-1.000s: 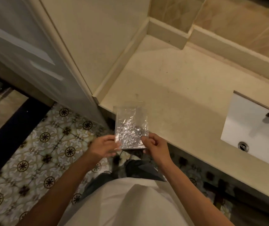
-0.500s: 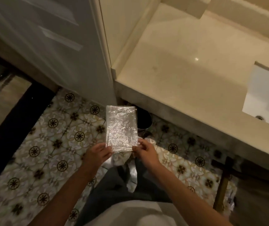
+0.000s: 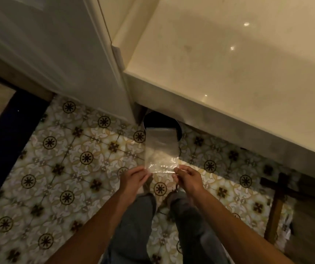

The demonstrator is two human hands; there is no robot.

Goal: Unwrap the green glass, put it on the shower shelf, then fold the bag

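Observation:
A flat, clear plastic bag [image 3: 161, 149] hangs out in front of me over the patterned floor, folded into a narrow rectangle. My left hand [image 3: 134, 178] pinches its near left corner. My right hand [image 3: 188, 177] pinches its near right corner. The bag's far end overlaps a round dark bin [image 3: 159, 121] that stands under the counter's edge. No green glass and no shower shelf are in view.
A cream stone counter [image 3: 229, 73] fills the upper right, its front edge running diagonally. A white door or cabinet side [image 3: 57, 44] stands at the upper left. Patterned floor tiles [image 3: 67, 168] spread below, with my legs at the bottom and a dark wooden frame [image 3: 276, 206] at the right.
The view has tilted down from the counter to the floor. The bag, held at the same two corners, has moved forward and now reaches over the dark bin.

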